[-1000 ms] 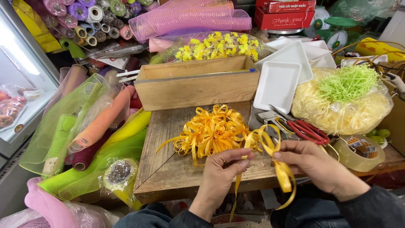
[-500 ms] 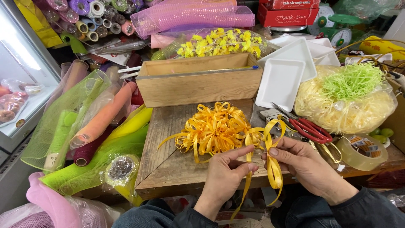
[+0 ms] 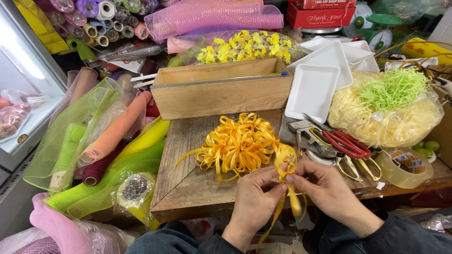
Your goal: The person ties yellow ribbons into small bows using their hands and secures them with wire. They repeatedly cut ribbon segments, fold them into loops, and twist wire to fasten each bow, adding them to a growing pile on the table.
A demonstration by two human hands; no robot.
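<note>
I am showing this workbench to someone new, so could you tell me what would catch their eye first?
Most striking is the pile of finished orange-yellow ribbon bows in the middle of the wooden board. Just in front of it, the left hand and right hand pinch a yellow ribbon folded into loops. To the right sits a bag of pale and green shredded paper; rolls of coloured mesh crowd the left.

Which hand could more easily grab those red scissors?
The right hand, probably: the red-handled scissors lie just beyond it, while the left hand sits farther off, both pinching the yellow ribbon.
</note>
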